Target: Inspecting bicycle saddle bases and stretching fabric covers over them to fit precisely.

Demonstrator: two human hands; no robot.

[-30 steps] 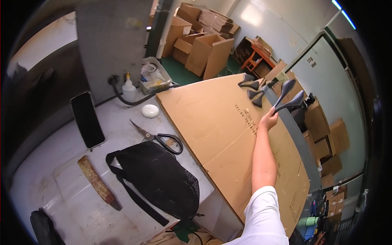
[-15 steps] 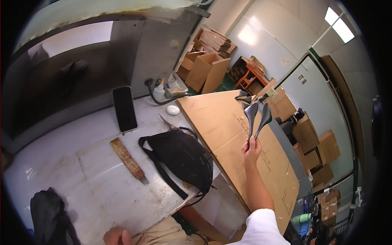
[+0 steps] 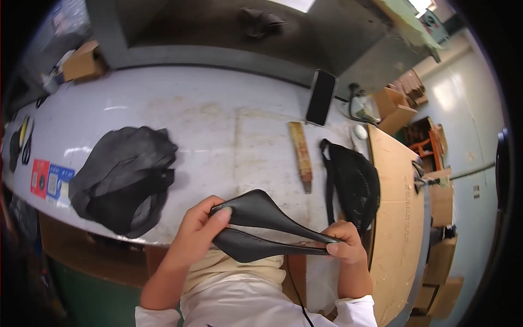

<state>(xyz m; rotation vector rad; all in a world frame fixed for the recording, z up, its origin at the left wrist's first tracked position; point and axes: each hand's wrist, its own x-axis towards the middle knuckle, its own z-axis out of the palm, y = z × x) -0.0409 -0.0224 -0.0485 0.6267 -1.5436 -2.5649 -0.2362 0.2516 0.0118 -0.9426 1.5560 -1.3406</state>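
Observation:
I hold two flat black leather pieces [image 3: 261, 218], pointed at one end, over the near edge of the white worktable [image 3: 207, 125]. My left hand [image 3: 199, 231] pinches their broad ends, thumb on top. My right hand [image 3: 343, 245] grips the narrow tips where the two pieces meet. The pieces lie one above the other and spread apart toward the left.
A heap of black material [image 3: 122, 177] lies left on the table, and a black bag with straps [image 3: 354, 182] lies right. Between them are a wooden stick [image 3: 300, 155] and a dark phone [image 3: 320, 97]. A large cardboard sheet [image 3: 397, 218] stands at the right.
My view has swung from the cardboard sheet to the worktable. My right hand has brought the black pieces down from arm's length to my lap edge, and my left hand has taken hold too.

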